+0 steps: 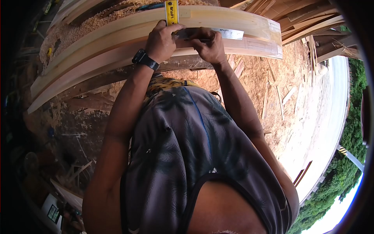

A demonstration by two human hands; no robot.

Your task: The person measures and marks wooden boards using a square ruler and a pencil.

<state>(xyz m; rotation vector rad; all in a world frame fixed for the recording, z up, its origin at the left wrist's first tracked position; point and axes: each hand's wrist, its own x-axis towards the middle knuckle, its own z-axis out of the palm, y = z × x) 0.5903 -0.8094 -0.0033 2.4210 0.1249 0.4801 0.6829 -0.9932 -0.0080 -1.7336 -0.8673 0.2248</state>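
On the left, long pale boards (97,50) start low and run up and across to the right, side by side. They look bent in this round view. Curly wood shavings (83,33) lie behind them. A black watch (145,59) is on the left wrist.

The left hand (161,42) is on the boards, with its fingers bent in and close together. It holds the low end of a yellow bar (172,12) that says LOTUS. The bar points away from the person.

Just beside it, the right hand (207,43) has its fingers and thumb pinched close together over the boards. I cannot tell if it holds a small thing. A flat metal ruler (232,34) sticks out past its right side and lies across the boards. The hands hide where the ruler meets the bar.

Farther right, thin wood strips (304,19) lie in a messy pile, near the right end of the boards. Green plants (331,167) are at the far right.
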